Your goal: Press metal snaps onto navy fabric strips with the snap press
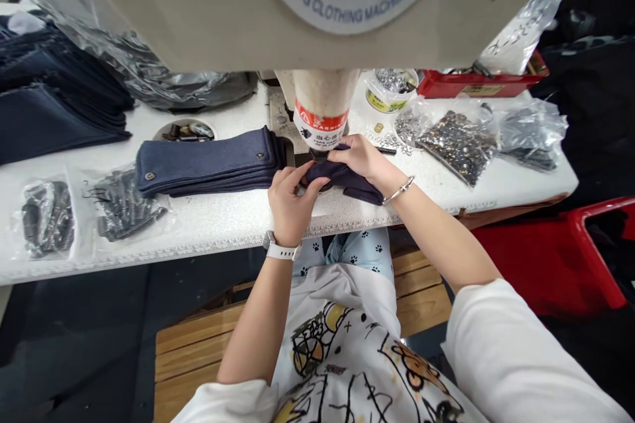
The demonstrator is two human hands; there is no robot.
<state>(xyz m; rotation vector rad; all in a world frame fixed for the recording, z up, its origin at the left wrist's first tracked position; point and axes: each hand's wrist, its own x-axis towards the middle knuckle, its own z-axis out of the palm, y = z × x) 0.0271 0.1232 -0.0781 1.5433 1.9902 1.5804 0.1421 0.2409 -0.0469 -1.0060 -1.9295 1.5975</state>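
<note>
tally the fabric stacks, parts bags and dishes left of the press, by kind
stacks of folded navy fabric: 2
clear bags of metal parts: 2
round dish of parts: 1
total: 5

The left hand (292, 197), wearing a smartwatch, and the right hand (360, 158) hold a folded navy denim piece (344, 180) under the button press ram (322, 102). Folded denim strips (203, 162) lie just beside it on the white table (208, 228), with a clear bag of metal snaps (459, 145) to the right.
</note>
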